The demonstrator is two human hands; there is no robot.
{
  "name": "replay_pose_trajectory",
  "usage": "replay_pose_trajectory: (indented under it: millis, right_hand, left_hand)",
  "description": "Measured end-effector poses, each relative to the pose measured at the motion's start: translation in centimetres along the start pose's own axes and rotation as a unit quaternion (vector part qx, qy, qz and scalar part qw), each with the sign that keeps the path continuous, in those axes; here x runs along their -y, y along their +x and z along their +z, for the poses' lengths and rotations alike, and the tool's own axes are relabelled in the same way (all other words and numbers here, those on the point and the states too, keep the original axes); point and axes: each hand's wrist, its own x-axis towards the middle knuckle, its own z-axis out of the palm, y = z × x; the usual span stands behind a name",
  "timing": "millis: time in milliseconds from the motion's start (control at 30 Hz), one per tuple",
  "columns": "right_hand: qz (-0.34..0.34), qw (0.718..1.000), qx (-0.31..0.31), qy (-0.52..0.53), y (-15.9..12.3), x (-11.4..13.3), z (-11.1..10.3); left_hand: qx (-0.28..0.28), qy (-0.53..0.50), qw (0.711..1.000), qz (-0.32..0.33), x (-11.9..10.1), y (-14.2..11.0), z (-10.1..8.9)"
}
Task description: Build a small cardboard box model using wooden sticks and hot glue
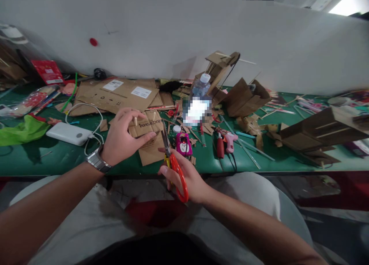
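Observation:
My left hand, with a metal watch on its wrist, is curled around the left side of a small brown cardboard piece with black print. Its thumb lies along the near edge and its fingers at the far side; a short wooden peg stands up between them. My right hand grips scissors with orange and yellow handles. The scissor blades point away from me, just right of the cardboard, and look nearly closed. Under the printed piece lies another flat cardboard piece.
A pink device, a pink glue gun and a red-handled tool lie to the right. Cardboard structures stand farther right. A white power bank with a cable is at left. Behind are flattened cardboard and a bottle.

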Motion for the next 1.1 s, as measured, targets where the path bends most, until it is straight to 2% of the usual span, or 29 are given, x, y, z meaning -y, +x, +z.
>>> replay_pose_trajectory:
  millis: [267,433,533,733,933,1100]
  right_hand:
    - [0.029,0.998,-0.027,0.043,0.6,0.4,0.3]
    - [-0.005,0.999,-0.029,0.03,0.5,1.0,0.0]
    - [-0.003,0.999,-0.037,0.04,0.5,1.2,-0.3]
    - [0.017,0.993,-0.009,0.118,0.6,0.6,-0.5]
    - [0.036,0.973,-0.009,0.227,0.5,-0.1,0.4]
    - [0.033,0.969,-0.007,0.245,0.6,-0.3,0.6]
  left_hand:
    - [-0.004,0.003,1.0,0.019,-0.6,-0.5,0.1]
    - [-0.009,0.009,1.0,0.022,-0.8,-0.5,-0.2]
    - [-0.007,0.01,1.0,0.02,-0.5,-0.4,-0.3]
    - [-0.01,0.003,1.0,0.025,-0.2,-0.4,0.0]
    - [-0.02,0.0,0.999,0.037,-0.3,-0.6,0.3]
    - [-0.018,-0.002,0.999,0.03,-0.2,-0.5,0.4]
